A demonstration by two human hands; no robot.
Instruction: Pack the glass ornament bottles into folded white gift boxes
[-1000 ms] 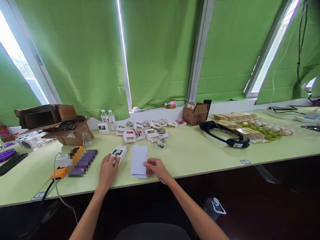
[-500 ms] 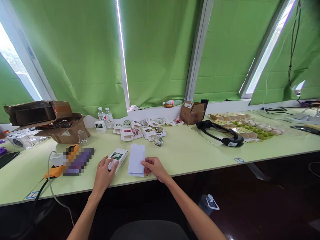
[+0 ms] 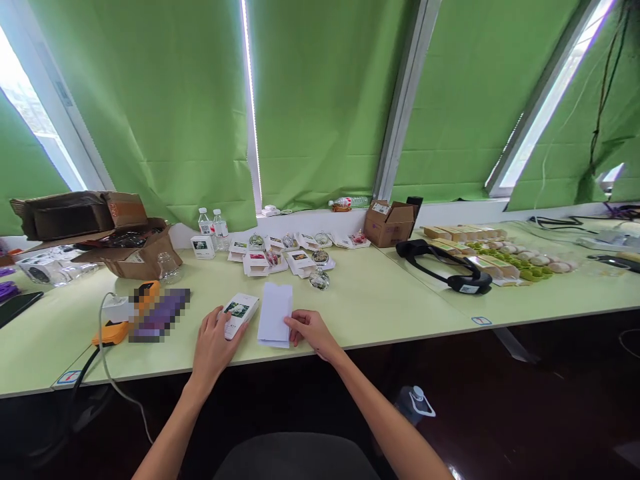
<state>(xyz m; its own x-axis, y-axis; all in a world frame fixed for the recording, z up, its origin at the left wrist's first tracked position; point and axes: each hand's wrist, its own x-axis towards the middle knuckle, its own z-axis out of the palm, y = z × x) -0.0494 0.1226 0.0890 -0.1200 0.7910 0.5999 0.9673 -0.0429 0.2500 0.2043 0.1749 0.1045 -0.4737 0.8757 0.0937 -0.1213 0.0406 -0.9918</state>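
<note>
Near the table's front edge, my left hand (image 3: 216, 347) is closed around the lower left part of a small white box (image 3: 243, 312) with a dark green and white picture on its face. Just right of it, my right hand (image 3: 311, 332) pinches the right edge of a folded white sheet of paper (image 3: 275, 313) between thumb and fingers. The box and the paper lie side by side, a narrow gap between them. Behind them sit several opened small white boxes (image 3: 257, 264) with shiny round packets (image 3: 319, 279) on or beside them.
On the left are torn cardboard boxes (image 3: 131, 252), an orange and black device (image 3: 113, 331) with cables, and a blurred purple item (image 3: 161, 315). Water bottles (image 3: 221, 230) stand at the back. A black headset (image 3: 444, 267) and egg cartons (image 3: 527, 261) lie on the right.
My left hand has closed its fingers further around the white box. The view has shifted slightly; the right hand keeps its pinch on the paper.
</note>
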